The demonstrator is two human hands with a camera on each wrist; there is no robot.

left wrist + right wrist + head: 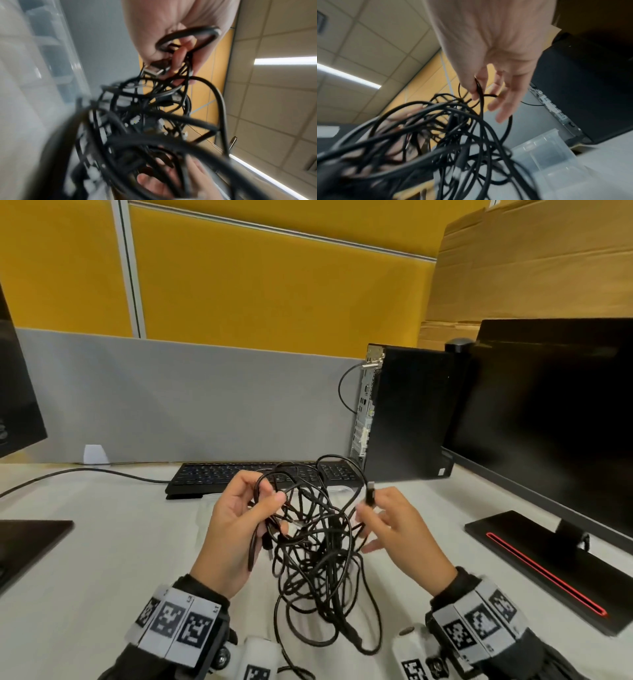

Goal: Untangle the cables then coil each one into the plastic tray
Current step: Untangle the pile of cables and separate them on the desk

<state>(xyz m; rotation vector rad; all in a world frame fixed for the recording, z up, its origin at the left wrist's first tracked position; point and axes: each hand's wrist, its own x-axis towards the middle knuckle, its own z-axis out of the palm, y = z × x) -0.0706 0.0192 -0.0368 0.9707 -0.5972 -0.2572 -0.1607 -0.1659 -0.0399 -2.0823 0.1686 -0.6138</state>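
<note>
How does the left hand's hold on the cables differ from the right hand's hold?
The left hand grips several strands of the cable tangle with curled fingers; the right hand pinches only one plug end between thumb and forefinger. The left hand's fingers are wrapped in loops; the right hand's other fingers are spread free. Both hands are raised above the desk and hold the same black tangle.

The head camera looks forward and down from above the counter (102, 542). Both wrist cameras look upward from very near, sharing the cable tangle (315, 542).
</note>
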